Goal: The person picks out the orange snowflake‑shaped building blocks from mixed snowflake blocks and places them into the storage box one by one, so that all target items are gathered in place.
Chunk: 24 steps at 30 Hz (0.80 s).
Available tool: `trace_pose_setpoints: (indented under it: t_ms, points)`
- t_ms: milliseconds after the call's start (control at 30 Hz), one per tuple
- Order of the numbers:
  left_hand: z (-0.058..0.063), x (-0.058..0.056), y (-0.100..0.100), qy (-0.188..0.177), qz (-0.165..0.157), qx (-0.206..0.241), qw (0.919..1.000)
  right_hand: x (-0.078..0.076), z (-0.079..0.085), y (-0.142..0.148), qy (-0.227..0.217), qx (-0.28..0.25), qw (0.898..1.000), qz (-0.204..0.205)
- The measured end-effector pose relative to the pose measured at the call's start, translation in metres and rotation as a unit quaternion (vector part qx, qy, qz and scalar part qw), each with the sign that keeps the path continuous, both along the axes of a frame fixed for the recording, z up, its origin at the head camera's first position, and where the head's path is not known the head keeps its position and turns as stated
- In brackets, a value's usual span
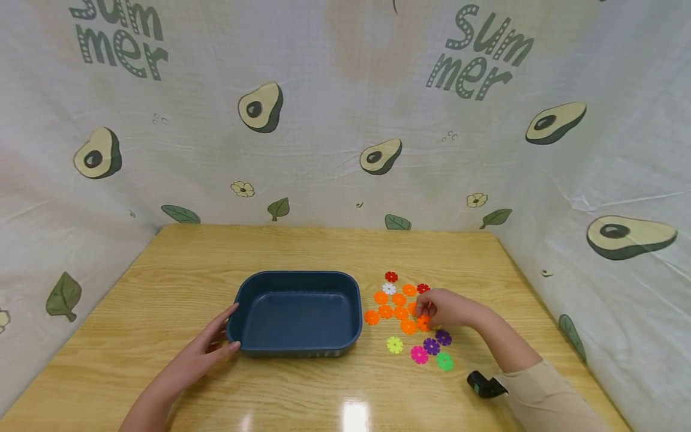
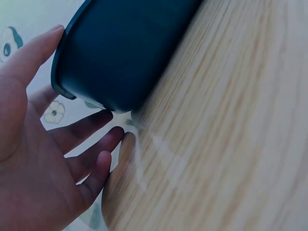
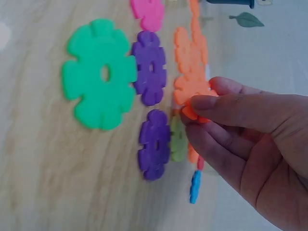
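Note:
A dark blue tray (image 1: 299,312) with nothing inside it sits mid-table. My left hand (image 1: 216,342) lies open against the tray's left front corner (image 2: 110,72), fingers straight on the wood. Right of the tray lie several flat flower-shaped discs: orange ones (image 1: 391,306), red (image 1: 391,276), white (image 1: 388,289), yellow (image 1: 394,345), pink (image 1: 418,355), purple (image 1: 431,346) and green (image 1: 444,362). My right hand (image 1: 432,312) pinches an orange disc (image 3: 195,98) between thumb and fingers at the cluster's right side. Beside it lie the green disc (image 3: 100,74) and purple discs (image 3: 150,67).
The wooden table (image 1: 162,270) is walled on three sides by an avocado-print cloth (image 1: 345,120). A black wrist camera (image 1: 484,384) sits on my right forearm. A blue disc (image 3: 194,186) stands edge-on under my right hand.

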State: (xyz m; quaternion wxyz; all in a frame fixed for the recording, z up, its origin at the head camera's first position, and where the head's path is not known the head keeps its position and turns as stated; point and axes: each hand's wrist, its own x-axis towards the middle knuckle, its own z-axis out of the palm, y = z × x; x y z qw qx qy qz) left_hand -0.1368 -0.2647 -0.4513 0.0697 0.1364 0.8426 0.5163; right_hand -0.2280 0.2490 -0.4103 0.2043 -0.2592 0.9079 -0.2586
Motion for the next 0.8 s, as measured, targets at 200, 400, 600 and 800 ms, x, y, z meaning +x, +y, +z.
trace_pose_setpoints:
  t_ms: [200,400,600,800]
  points:
    - [0.001,0.001,0.0,0.0,0.001,0.001,1.0,-0.004,0.012,-0.009,-0.007,-0.026,1.0,-0.003]
    - [-0.003,-0.002,0.0,0.01,-0.002,0.001,0.9999,-0.005,0.029,-0.027,-0.029,-0.049,0.998,-0.017]
    - [-0.006,-0.003,0.0,0.009,-0.001,0.002,1.0,-0.009,0.044,-0.05,-0.033,-0.059,0.998,-0.015]
    - [-0.005,-0.001,0.0,-0.003,0.002,0.014,0.9999,-0.016,0.052,-0.072,-0.057,-0.075,0.996,-0.003]
